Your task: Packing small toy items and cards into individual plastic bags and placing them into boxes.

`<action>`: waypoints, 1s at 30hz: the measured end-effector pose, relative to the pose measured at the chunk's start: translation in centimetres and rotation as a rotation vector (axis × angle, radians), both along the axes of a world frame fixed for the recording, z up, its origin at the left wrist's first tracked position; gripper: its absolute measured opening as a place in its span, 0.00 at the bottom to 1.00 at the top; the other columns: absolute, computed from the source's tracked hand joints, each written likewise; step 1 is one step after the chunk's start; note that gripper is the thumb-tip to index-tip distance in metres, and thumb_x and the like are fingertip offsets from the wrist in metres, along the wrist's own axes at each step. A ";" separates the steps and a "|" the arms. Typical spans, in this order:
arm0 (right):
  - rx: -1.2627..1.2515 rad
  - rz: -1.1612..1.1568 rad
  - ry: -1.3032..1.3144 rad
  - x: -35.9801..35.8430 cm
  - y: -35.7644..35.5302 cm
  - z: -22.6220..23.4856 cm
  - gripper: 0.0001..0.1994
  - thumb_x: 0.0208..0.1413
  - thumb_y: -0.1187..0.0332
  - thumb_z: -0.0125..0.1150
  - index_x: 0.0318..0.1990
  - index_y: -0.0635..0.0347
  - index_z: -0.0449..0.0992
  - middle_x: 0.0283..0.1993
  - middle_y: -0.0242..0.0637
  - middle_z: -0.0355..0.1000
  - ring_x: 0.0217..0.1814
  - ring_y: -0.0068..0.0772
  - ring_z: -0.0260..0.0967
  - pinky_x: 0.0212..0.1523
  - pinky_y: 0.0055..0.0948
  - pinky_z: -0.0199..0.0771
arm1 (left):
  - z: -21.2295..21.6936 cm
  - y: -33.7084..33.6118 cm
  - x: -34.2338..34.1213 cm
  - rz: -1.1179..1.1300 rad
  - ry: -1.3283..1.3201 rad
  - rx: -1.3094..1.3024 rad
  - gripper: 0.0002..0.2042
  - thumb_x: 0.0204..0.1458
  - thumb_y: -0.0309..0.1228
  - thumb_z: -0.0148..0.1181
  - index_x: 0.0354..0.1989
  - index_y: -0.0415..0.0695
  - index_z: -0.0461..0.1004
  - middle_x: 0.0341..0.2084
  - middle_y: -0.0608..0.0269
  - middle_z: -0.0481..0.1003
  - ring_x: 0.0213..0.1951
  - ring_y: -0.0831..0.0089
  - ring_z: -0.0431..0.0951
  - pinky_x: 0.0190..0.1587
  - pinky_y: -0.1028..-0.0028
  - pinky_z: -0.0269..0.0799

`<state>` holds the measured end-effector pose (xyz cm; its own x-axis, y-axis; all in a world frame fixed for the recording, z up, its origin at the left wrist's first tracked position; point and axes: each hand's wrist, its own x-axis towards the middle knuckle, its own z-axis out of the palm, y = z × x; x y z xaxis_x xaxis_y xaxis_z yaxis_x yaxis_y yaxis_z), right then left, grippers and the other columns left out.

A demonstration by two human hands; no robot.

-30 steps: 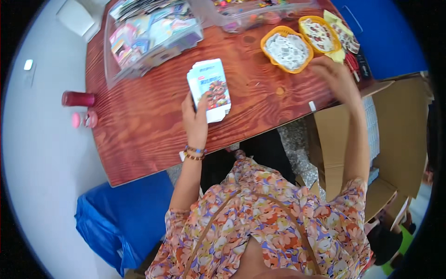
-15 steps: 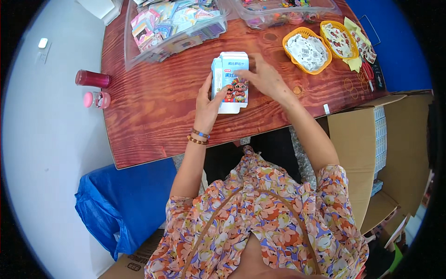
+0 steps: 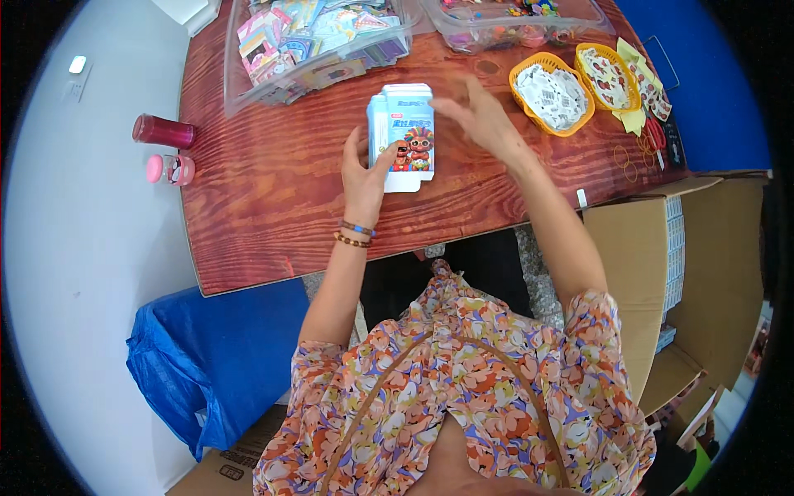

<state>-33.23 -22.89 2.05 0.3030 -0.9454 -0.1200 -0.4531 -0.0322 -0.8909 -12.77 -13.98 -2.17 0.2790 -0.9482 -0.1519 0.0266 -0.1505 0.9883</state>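
Observation:
My left hand [image 3: 366,174] grips a small light-blue carton [image 3: 405,124] printed with cartoon figures, fingers along its left side and thumb across the front. White end flaps stick out at the carton's near end, above the wooden table [image 3: 281,190]. Just right of the carton, my right hand [image 3: 484,120] is raised and apart from it, fingers spread and somewhat blurred; nothing shows in it. Nearest to that hand is a yellow basket [image 3: 517,93] full of small white packets [image 3: 552,95].
Beside it, another yellow basket [image 3: 635,101] holds printed pieces, near red-handled scissors [image 3: 654,132] and rubber bands [image 3: 622,157]. Clear bins [image 3: 318,81] stand along the back. A red jar [image 3: 165,131] and pink-lidded jar [image 3: 174,169] sit left. An open cardboard box [image 3: 628,264] stands right.
My right hand has come off the carton and moved right, its fingers now spread. My left hand still holds the carton, slightly farther left in view.

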 end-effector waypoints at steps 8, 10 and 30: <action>0.009 -0.051 -0.051 4.1 -0.1 -2.8 0.37 0.48 0.50 0.73 0.54 0.76 0.68 0.48 0.53 0.77 0.49 0.36 0.77 0.48 0.34 0.77 | -0.5 -0.7 -0.2 0.143 -0.164 -0.143 0.43 0.50 0.38 0.72 0.68 0.32 0.51 0.57 0.48 0.65 0.55 0.64 0.70 0.56 0.66 0.69; 0.033 -0.055 -0.091 5.0 -0.7 -3.0 0.36 0.47 0.52 0.74 0.53 0.76 0.68 0.47 0.52 0.77 0.48 0.36 0.77 0.47 0.34 0.77 | -0.2 -0.7 1.8 0.173 0.143 -0.070 0.40 0.54 0.35 0.68 0.69 0.33 0.51 0.54 0.50 0.68 0.52 0.68 0.72 0.54 0.70 0.70; 0.052 -0.063 -0.128 5.4 -3.7 -5.4 0.24 0.49 0.62 0.74 0.46 0.70 0.73 0.40 0.41 0.80 0.37 0.24 0.77 0.40 0.27 0.77 | 0.2 -2.3 8.8 0.210 -0.122 0.103 0.42 0.49 0.31 0.73 0.69 0.32 0.53 0.52 0.48 0.72 0.50 0.66 0.75 0.50 0.69 0.73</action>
<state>-27.83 -26.59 -3.38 0.2588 -0.9567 -0.1332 -0.3355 0.0403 -0.9412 -3.93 -16.28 -1.98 0.4904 -0.8488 -0.1975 -0.0508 -0.2541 0.9659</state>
